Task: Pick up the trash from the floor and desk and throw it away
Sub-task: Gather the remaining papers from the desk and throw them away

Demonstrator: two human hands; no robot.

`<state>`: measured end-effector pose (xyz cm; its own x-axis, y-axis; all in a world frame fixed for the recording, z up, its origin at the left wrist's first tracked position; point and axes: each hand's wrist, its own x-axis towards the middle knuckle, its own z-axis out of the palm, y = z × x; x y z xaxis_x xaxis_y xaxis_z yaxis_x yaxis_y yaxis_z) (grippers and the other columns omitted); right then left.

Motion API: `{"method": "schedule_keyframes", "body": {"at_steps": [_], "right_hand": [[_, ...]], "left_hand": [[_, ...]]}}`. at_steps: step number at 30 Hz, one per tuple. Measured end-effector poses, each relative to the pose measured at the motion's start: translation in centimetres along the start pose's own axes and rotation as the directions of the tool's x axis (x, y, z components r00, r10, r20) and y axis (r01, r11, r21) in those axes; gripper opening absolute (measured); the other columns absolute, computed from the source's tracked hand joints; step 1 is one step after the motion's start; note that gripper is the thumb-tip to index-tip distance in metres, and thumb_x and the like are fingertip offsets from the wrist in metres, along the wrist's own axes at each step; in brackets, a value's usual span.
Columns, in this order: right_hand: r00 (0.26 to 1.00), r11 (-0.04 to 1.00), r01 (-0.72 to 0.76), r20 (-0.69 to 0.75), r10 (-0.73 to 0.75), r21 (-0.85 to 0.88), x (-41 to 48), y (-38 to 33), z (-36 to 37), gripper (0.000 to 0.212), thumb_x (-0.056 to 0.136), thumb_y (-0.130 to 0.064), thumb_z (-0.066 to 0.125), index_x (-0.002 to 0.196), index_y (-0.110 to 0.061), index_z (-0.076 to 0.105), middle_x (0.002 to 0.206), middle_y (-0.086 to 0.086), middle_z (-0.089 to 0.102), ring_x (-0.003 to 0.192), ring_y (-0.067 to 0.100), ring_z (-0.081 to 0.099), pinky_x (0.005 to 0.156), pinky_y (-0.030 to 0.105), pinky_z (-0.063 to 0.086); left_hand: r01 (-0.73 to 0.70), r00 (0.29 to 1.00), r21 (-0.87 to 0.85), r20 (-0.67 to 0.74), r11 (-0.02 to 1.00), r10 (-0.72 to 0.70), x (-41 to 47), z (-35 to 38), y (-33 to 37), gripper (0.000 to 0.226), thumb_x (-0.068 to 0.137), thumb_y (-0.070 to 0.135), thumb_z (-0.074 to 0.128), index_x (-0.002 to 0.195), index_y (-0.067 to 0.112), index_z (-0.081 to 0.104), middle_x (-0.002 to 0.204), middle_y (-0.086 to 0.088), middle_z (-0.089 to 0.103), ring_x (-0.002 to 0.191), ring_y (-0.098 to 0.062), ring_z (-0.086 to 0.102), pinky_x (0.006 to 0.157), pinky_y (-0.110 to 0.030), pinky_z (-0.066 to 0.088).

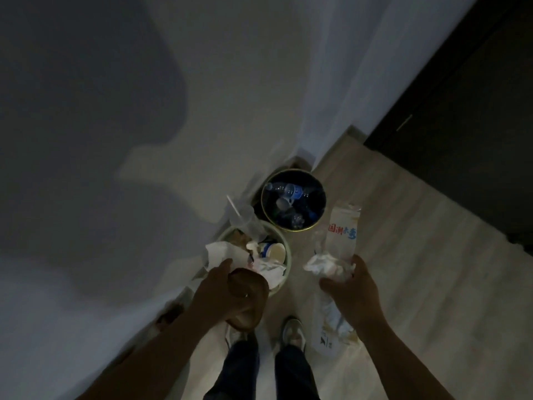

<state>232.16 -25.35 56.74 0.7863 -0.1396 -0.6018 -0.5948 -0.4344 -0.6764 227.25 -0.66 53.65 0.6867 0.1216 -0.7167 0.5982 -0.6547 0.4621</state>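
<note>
The fingers of the left hand [219,290] are curled round a brown object [248,310], held over the near rim of the overfull pale bin [289,256], apparently for dropping. A printed wrapper [343,232] and crumpled tissue [320,264] are gripped by the right hand [350,294], kept aside to the right. Farther off, a dark bin [264,203] is filled with bottles.
</note>
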Motion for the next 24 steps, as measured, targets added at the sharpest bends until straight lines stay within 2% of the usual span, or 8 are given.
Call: {"method": "schedule_keyframes", "body": {"at_steps": [5, 7, 9, 13, 15, 18, 21, 24], "right_hand": [[0.999, 0.998, -0.022, 0.029, 0.024, -0.051, 4.6, 4.0, 1.5, 0.053, 0.072, -0.01, 0.075, 0.118, -0.022, 0.049, 0.096, -0.011, 0.062, 0.083, 0.006, 0.062, 0.06, 0.017, 0.046], [0.999, 0.997, -0.017, 0.037, 0.019, -0.074, 6.2, 5.3, 2.2, 0.054, 0.072, -0.011, 0.076, 0.117, -0.024, 0.049, 0.095, -0.012, 0.06, 0.081, 0.003, 0.061, 0.057, 0.013, 0.044], [0.999, 0.996, -0.016, 0.042, 0.02, -0.084, 7.7, 6.4, 3.1, 0.054, 0.071, -0.011, 0.076, 0.115, -0.025, 0.048, 0.093, -0.014, 0.06, 0.076, -0.001, 0.061, 0.049, 0.008, 0.043], [0.999, 0.995, -0.009, 0.038, 0.013, -0.103, 10.1, 8.3, 5.1, 0.053, 0.071, -0.01, 0.076, 0.11, -0.03, 0.045, 0.087, -0.017, 0.057, 0.067, -0.005, 0.059, 0.043, 0.005, 0.041], [0.999, 0.995, -0.01, 0.045, 0.014, -0.103, 11.1, 8.9, 6.0, 0.053, 0.072, -0.012, 0.076, 0.11, -0.031, 0.044, 0.088, -0.018, 0.056, 0.071, -0.003, 0.058, 0.043, 0.007, 0.041], [0.998, 0.996, -0.002, 0.062, 0.007, -0.09, 12.4, 9.7, 7.5, 0.055, 0.072, -0.012, 0.076, 0.112, -0.03, 0.043, 0.09, -0.02, 0.054, 0.075, -0.003, 0.056, 0.051, 0.008, 0.04], [0.997, 0.997, 0.01, 0.074, -0.005, -0.071, 13.5, 10.3, 9.0, 0.055, 0.072, -0.014, 0.076, 0.112, -0.032, 0.042, 0.092, -0.019, 0.054, 0.079, -0.002, 0.055, 0.057, 0.012, 0.04], [0.994, 0.999, 0.01, 0.106, -0.005, -0.051, 14.4, 10.6, 10.7, 0.055, 0.073, -0.013, 0.076, 0.111, -0.032, 0.041, 0.093, -0.019, 0.053, 0.08, -0.002, 0.053, 0.06, 0.011, 0.04]], "left_hand": [[0.031, 0.999, -0.12, -0.002, 0.992, -0.032, 7.3, 3.9, -2.1, 0.089, 0.078, 0.014, 0.077, 0.147, 0.006, 0.022, 0.141, -0.015, 0.04, 0.13, -0.032, 0.043, 0.108, -0.04, 0.036], [0.068, 0.997, -0.168, -0.016, 0.983, -0.072, 9.8, 5.2, -2.9, 0.085, 0.08, 0.016, 0.076, 0.147, 0.01, 0.025, 0.143, -0.012, 0.041, 0.13, -0.029, 0.044, 0.102, -0.029, 0.041], [0.072, 0.997, -0.232, 0.02, 0.97, -0.07, 12.3, 6.6, -3.9, 0.084, 0.08, 0.008, 0.074, 0.147, 0.006, 0.023, 0.144, -0.016, 0.039, 0.128, -0.029, 0.044, 0.084, -0.008, 0.038], [0.113, 0.993, -0.279, 0.061, 0.954, -0.1, 16.0, 8.6, -5.4, 0.091, 0.075, 0.012, 0.078, 0.146, 0.007, 0.022, 0.144, -0.015, 0.037, 0.115, -0.016, 0.044, 0.072, 0.003, 0.034], [0.11, 0.993, -0.23, 0.067, 0.967, -0.097, 17.3, 9.4, -6.1, 0.106, 0.061, 0.03, 0.084, 0.146, 0.01, 0.024, 0.142, -0.012, 0.039, 0.118, -0.017, 0.043, 0.084, -0.004, 0.033], [0.141, 0.99, -0.158, 0.041, 0.977, -0.137, 19.2, 10.6, -7.3, 0.102, 0.065, 0.028, 0.085, 0.146, 0.012, 0.025, 0.145, -0.008, 0.038, 0.129, -0.022, 0.04, 0.094, -0.019, 0.031], [0.16, 0.987, -0.142, 0.049, 0.977, -0.154, 20.6, 11.7, -8.8, 0.083, 0.075, 0.026, 0.079, 0.141, 0.008, 0.033, 0.139, -0.01, 0.043, 0.123, -0.019, 0.043, 0.09, -0.006, 0.029], [0.145, 0.989, -0.038, -0.021, 0.989, -0.146, 21.3, 12.3, -10.4, 0.063, 0.075, 0.039, 0.076, 0.122, 0.005, 0.051, 0.117, -0.009, 0.059, 0.111, -0.026, 0.055, 0.082, -0.023, 0.037]]}}
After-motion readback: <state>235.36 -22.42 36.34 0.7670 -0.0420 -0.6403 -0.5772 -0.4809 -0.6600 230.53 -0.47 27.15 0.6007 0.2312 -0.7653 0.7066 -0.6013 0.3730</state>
